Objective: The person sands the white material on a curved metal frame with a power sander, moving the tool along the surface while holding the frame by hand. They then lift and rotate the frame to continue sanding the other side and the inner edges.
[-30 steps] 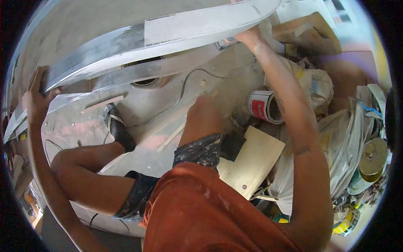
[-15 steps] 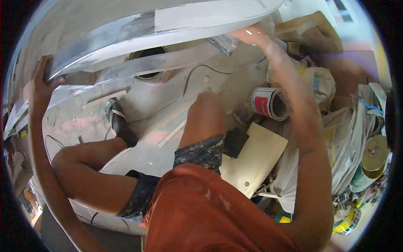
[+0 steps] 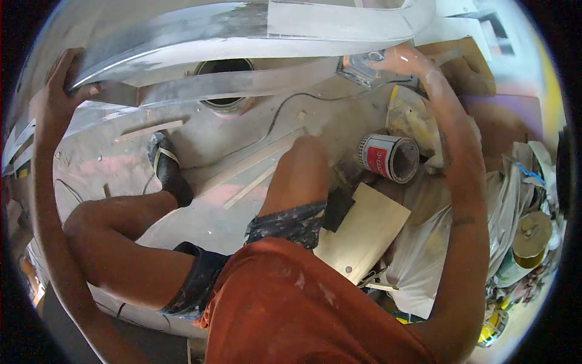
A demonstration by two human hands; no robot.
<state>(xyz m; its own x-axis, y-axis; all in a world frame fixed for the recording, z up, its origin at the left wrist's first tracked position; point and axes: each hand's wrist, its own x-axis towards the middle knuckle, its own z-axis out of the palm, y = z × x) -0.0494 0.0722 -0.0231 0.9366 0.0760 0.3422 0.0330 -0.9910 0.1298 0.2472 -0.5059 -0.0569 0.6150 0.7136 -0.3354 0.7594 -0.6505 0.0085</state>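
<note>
A long, curved bumper-like panel [image 3: 339, 25], white and patchy grey, spans the top of the view above the floor. My left hand [image 3: 62, 91] is closed around its left end, thumb on the near side. Toward the right end, my right hand [image 3: 405, 62] is closed at the lower edge, with some fingers hidden. Right beside those fingers sits a grey, partly see-through, box-like piece [image 3: 362, 67]. Below the panel's main face runs a pale lower strip [image 3: 242, 88].
A dark-mouthed bucket [image 3: 224, 106] stands behind the lower strip. On the floor are a red-labelled can [image 3: 388, 158], thin wood strips [image 3: 254, 164], a cable [image 3: 285, 106] and a light wooden board [image 3: 370, 227]. Plastic bags [image 3: 418, 255] and a greenish can [image 3: 524, 249] crowd the right.
The panel and its grey box-like piece have shifted right in view, together with my right hand. My left hand stays on the left end, slightly higher and farther left.
</note>
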